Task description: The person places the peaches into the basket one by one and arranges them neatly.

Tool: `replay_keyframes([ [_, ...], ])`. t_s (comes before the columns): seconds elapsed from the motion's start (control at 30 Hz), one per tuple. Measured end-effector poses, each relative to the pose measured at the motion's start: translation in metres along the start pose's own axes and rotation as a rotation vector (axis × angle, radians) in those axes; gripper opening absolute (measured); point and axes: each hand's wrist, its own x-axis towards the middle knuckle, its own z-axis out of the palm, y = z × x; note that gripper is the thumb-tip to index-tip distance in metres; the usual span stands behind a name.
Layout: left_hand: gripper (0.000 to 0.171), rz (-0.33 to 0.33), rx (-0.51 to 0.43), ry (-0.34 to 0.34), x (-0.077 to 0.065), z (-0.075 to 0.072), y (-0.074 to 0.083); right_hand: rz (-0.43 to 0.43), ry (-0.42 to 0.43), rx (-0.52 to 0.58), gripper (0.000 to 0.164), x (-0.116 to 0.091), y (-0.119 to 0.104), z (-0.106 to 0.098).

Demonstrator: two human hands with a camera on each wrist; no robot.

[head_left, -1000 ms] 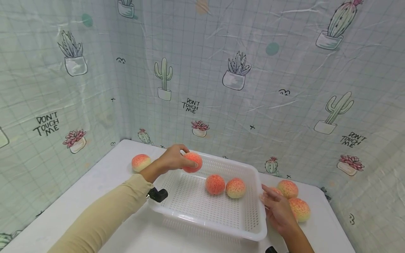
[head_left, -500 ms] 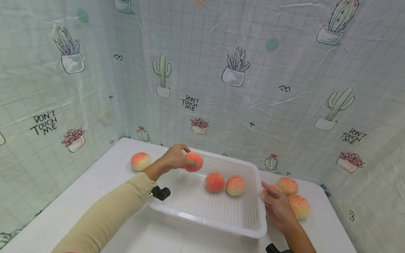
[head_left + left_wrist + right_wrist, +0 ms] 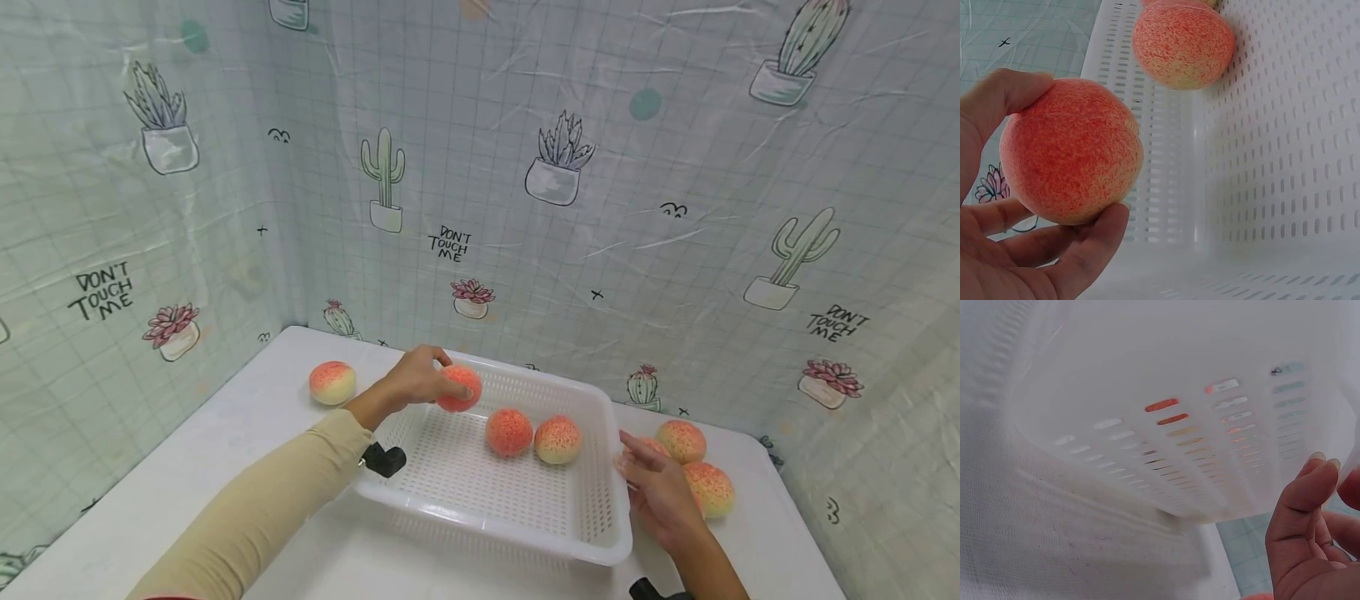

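In the head view my left hand holds a red-orange peach over the back left part of a white perforated plastic basket. The left wrist view shows the thumb and fingers wrapped around this peach. Two more peaches lie inside the basket, a redder one beside a paler one. My right hand is at the basket's right side and pinches its rim. From the right wrist camera, those curled fingers show close to the slotted basket wall.
A single peach sits on the white table left of the basket. Several others, including a yellowish peach and one behind it, cluster to the right, partly hidden by my right hand. A patterned curtain encloses the table.
The view has shifted slightly. The left hand keeps hold of the peach and has dropped a tiny bit over the last half second; the right hand stays at the basket's rim.
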Motion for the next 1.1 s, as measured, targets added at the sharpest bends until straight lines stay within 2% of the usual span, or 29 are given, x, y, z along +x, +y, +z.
replay_keyframes([
  [0.23, 0.063, -0.002, 0.019, 0.016, -0.001, 0.003, 0.001, -0.007, -0.003, 0.007, 0.060, -0.001, -0.001, 0.001],
  [0.5, 0.060, 0.006, 0.033, 0.030, 0.003, 0.015, 0.000, -0.010, -0.005, -0.009, 0.061, -0.004, -0.002, -0.003],
  [0.7, 0.057, 0.003, 0.027, 0.038, 0.002, 0.016, -0.001, 0.000, -0.008, 0.004, 0.061, -0.002, -0.001, -0.002],
  [0.97, 0.064, -0.017, 0.043, 0.033, 0.005, 0.016, 0.000, 0.001, -0.007, 0.019, 0.061, -0.001, -0.001, 0.000],
  [1.1, 0.058, -0.025, 0.045, 0.037, 0.005, 0.018, 0.002, 0.001, -0.006, 0.034, 0.060, -0.001, -0.002, 0.001],
])
